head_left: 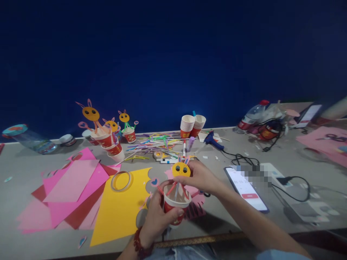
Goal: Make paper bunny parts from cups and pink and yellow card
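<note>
My left hand [159,213] is wrapped round a red and white paper cup [177,204] near the table's front edge. Above that cup stands a yellow paper face [181,169] with dark eyes and small pink ears. The fingers of my right hand [199,177] pinch this face at its right side and lower edge. Pink-red pipe cleaners and a clear straw [176,191] run down from the face into the cup. A pink paper heart with a blue centre [155,182] sticks out to the left of the cup.
Finished-looking cup figures [90,113] stand at the back left. Pink sheets [73,180] and a yellow sheet [119,206] with tape [120,181] lie left. Straws, stacked cups [187,126] and a blue glue gun [214,141] are behind; a phone [248,191] lies right.
</note>
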The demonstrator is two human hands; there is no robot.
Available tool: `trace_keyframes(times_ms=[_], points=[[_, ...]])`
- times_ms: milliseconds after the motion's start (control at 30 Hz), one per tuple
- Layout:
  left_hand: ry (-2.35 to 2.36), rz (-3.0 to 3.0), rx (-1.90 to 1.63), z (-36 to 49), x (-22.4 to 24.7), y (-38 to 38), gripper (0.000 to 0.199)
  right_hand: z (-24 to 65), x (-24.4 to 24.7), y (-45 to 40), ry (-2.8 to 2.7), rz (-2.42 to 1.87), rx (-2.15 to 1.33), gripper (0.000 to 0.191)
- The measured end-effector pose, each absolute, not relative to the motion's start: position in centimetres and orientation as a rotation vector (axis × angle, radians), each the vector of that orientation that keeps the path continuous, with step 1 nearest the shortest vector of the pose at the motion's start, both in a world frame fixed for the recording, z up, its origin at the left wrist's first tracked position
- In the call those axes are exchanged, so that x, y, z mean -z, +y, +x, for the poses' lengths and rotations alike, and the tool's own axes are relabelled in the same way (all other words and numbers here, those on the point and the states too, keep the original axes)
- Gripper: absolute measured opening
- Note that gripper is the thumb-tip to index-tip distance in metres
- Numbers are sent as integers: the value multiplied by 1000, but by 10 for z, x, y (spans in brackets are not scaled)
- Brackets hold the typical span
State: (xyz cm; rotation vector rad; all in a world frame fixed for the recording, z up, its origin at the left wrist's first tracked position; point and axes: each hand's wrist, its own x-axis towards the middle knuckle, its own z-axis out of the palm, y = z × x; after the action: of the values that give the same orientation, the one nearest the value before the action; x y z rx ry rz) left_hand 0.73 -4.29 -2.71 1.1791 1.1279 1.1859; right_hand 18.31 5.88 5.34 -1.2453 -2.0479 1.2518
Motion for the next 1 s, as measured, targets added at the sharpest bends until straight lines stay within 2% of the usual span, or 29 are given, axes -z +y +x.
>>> trace_keyframes(times_ms=[167,333,433,533,633,767,833,933,1000], points=[[1103,1152,-1170,7,25,-44,76,186,-56,60,-2060,-1181,-1312,39],[1122,1190,-1143,7,26,-46,76,187,-60,60,-2030,-1107,-1393,33],[1095,1176,-1149,8,26,-46,77,187,-61,59,-2053,-1155,-1365,34],[1093,1159,-1157,9,25,-46,76,187,-62,58,-2018,-1145,-1281,28],[1073,1149,-1153,10,22,-46,77,186,-62,57,-1993,-1139,-1220,44],[1078,1136,-1128,10,22,-47,78,185,-61,56,-2012,-1228,-1195,33],[1080,1144,-1136,10,24,-46,78,186,-61,55,-1977,-1227,-1239,40],[1069,1138,-1174,9,27,-45,81,192,-61,56,-1894,-1165,-1433,69],[1051,1096,-1201,9,29,-44,82,198,-59,59,-1778,-1081,-1543,72]])
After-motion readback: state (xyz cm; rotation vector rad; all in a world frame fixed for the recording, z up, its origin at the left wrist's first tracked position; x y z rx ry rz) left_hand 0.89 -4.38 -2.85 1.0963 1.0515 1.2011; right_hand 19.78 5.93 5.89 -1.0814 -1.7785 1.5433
